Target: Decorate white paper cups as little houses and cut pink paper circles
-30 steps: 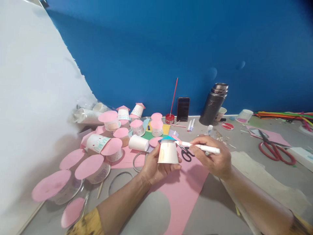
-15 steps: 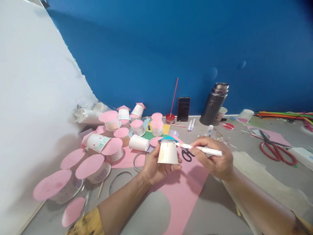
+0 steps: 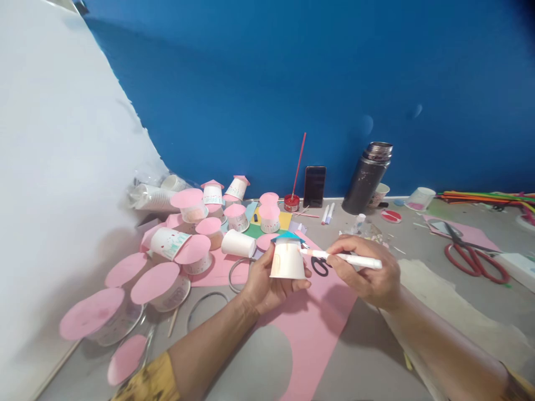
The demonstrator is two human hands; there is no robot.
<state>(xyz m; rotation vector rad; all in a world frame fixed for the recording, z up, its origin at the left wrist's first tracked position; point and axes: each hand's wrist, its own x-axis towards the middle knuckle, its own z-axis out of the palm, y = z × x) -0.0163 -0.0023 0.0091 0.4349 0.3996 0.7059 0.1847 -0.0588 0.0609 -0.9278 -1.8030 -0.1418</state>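
Observation:
My left hand [image 3: 267, 287] is wrapped around an upside-down white paper cup [image 3: 288, 263] topped with a blue paper piece [image 3: 288, 238]. Faint orange-peach marks show on the cup's side. A white marker [image 3: 351, 258] is pinched in my right hand [image 3: 368, 270], its tip at the cup's upper right side; I cannot tell if it touches. Black-handled scissors [image 3: 320, 266] lie just behind the marker. Under both hands spreads a sheet of pink paper [image 3: 321, 317] with a rounded cut-out.
Several cups with pink paper discs [image 3: 154, 283] crowd the left side. A plain white cup [image 3: 238, 243] lies on its side. At the back stand a phone [image 3: 315, 186] and a dark flask [image 3: 368, 178]. Red-handled scissors [image 3: 476, 259] rest at right, near pipe cleaners [image 3: 480, 196].
The marker and my right hand have shifted slightly right and down, so the tip sits lower on the cup. My left hand and the cup stay nearly still.

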